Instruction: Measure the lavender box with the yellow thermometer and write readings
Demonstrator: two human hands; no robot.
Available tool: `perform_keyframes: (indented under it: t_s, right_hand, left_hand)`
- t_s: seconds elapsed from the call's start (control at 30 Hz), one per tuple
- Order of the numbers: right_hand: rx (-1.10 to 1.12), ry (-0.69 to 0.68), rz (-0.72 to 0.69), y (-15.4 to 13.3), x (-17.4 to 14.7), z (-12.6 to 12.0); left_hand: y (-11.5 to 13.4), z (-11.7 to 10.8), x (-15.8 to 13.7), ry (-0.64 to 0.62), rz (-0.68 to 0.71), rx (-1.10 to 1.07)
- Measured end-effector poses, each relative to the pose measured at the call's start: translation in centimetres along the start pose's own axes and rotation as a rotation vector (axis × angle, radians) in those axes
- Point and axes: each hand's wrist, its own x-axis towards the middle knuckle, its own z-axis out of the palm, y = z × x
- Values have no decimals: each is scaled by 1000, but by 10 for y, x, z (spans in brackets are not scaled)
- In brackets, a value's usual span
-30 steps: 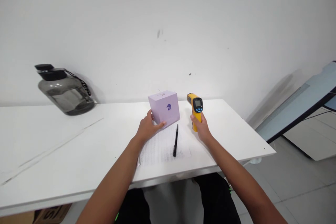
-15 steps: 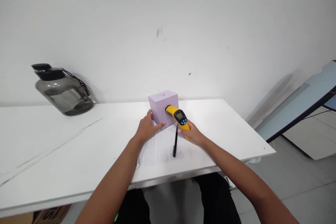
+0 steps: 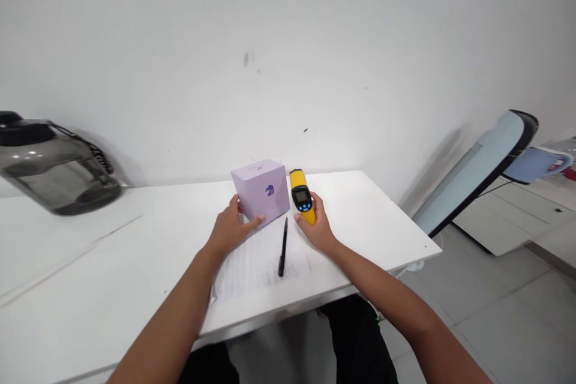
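A lilac box (image 3: 264, 195) with a small dark horse-like logo stands toward the back of the white table. My left hand (image 3: 233, 227) grips its lower left corner, thumb on the front face and fingers round the side. Just right of the box, my right hand (image 3: 316, 224) is wrapped round the handle of a yellow and black infrared thermometer (image 3: 302, 197). Its small screen and blue buttons face me. Between my hands, a black pen (image 3: 283, 249) lies on a printed sheet of paper (image 3: 252, 264).
A large grey water bottle (image 3: 58, 174) with a black cap stands at the back left, near the white wall (image 3: 288, 60). Beyond the right end of the table (image 3: 360, 222), a light-blue panel with a dark edge (image 3: 477, 174) leans at a slant. My legs are under the front edge.
The thermometer has moved from the box's front face to its right side, uncovering the logo. My left hand still holds the box. The view has shifted to the right.
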Motion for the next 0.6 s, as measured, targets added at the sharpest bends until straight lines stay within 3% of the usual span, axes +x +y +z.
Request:
perform_keyframes:
  t_s: [0.13,0.4,0.6]
  right_hand:
    - [-26,113,-10,-5,1,-3]
    - [-100,150,42,3,5,-1]
    - [-464,92,111,4,13,-13]
  left_hand:
    - [1,-1,-1,-14,-1,-4]
    - [2,-1,-2,-4,7,-37]
    - [1,-1,-3,-1,1,-29]
